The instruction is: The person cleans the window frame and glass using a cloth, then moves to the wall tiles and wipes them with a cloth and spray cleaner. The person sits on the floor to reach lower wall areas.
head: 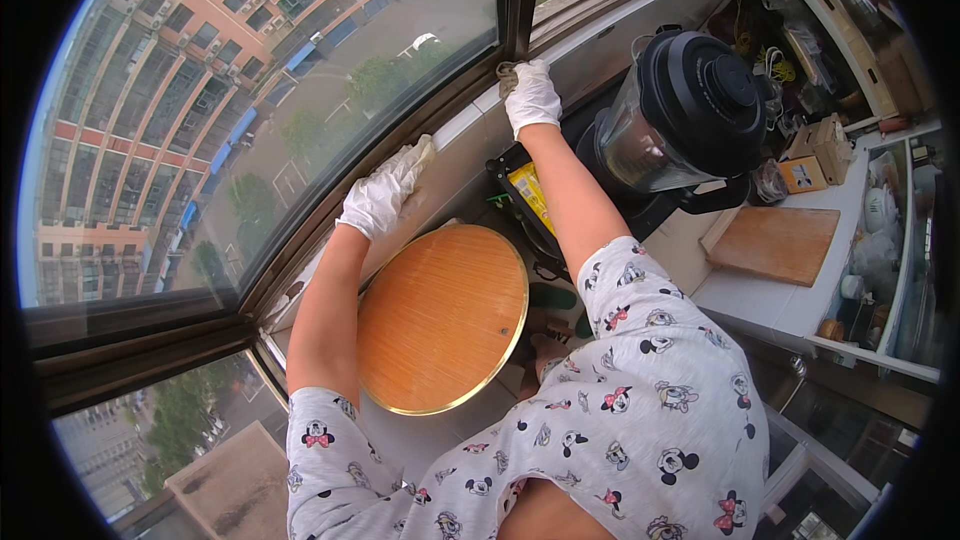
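My right hand (534, 96), in a thin white glove, presses a bunched brown-grey cloth (508, 78) against the foot of the window frame's upright (516, 7). Further left, my left hand (386, 187), gloved too, rests on the tiled window sill (459, 127), its fingers stretched along the edge and no object visible in it. A dark window track (315, 232) runs beside both hands, below the large glass pane (300, 112). Under my arms stands a round wood-grain tabletop with a gold rim (442, 322), tilted up near the wall.
A large blender with a black lid (701, 101) stands right of my right forearm. Beneath that forearm lies a yellow packet (531, 195). A wooden board (776, 244) and cardboard boxes (817, 154) sit on the white counter (757, 307). Cluttered shelves (795, 60) fill the far corner.
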The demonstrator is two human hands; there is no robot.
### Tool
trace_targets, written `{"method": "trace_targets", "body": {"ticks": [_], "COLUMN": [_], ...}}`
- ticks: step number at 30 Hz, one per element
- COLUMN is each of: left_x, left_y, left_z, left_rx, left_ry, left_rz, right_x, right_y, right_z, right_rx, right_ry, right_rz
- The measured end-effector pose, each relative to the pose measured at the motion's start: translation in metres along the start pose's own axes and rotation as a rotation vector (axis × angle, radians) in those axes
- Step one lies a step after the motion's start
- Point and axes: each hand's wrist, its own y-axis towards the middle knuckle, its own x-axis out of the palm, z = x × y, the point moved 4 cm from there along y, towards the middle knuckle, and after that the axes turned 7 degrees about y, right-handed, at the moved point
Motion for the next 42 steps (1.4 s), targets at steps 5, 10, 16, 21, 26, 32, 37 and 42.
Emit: {"method": "trace_targets", "body": {"ticks": [5, 10, 16, 21, 26, 32, 37, 42], "left_x": [0.039, 0.027, 0.033, 0.031, 0.045, 0.053, 0.074, 0.060], "left_y": [-0.004, 0.003, 0.004, 0.005, 0.007, 0.008, 0.001, 0.005], "left_z": [-0.024, -0.019, -0.020, -0.019, -0.032, -0.027, -0.059, -0.032], "left_rx": [0.065, 0.042, -0.004, 0.136, 0.193, 0.247, 0.067, 0.160], "left_ry": [0.002, -0.004, -0.048, -0.081, -0.136, -0.101, -0.179, -0.139], "left_rz": [-0.050, -0.045, -0.095, 0.016, 0.069, 0.102, 0.042, 0.088], "right_x": [0.038, 0.038, -0.009, 0.043, 0.017, -0.175, -0.383, -0.469], "right_y": [-0.096, -0.073, -0.010, -0.091, -0.150, -0.271, -0.384, -0.446], "right_z": [-0.046, -0.024, 0.006, -0.043, -0.064, -0.066, -0.004, -0.021], "right_rx": [-0.178, 0.568, 0.338, 0.236, 0.088, -0.119, 0.256, 0.372], "right_ry": [-0.111, 1.616, 0.051, -0.051, 0.324, 0.799, 0.990, 0.676], "right_rz": [-0.055, 0.015, 0.257, 0.035, -0.171, 0.159, 0.497, 1.070]}}
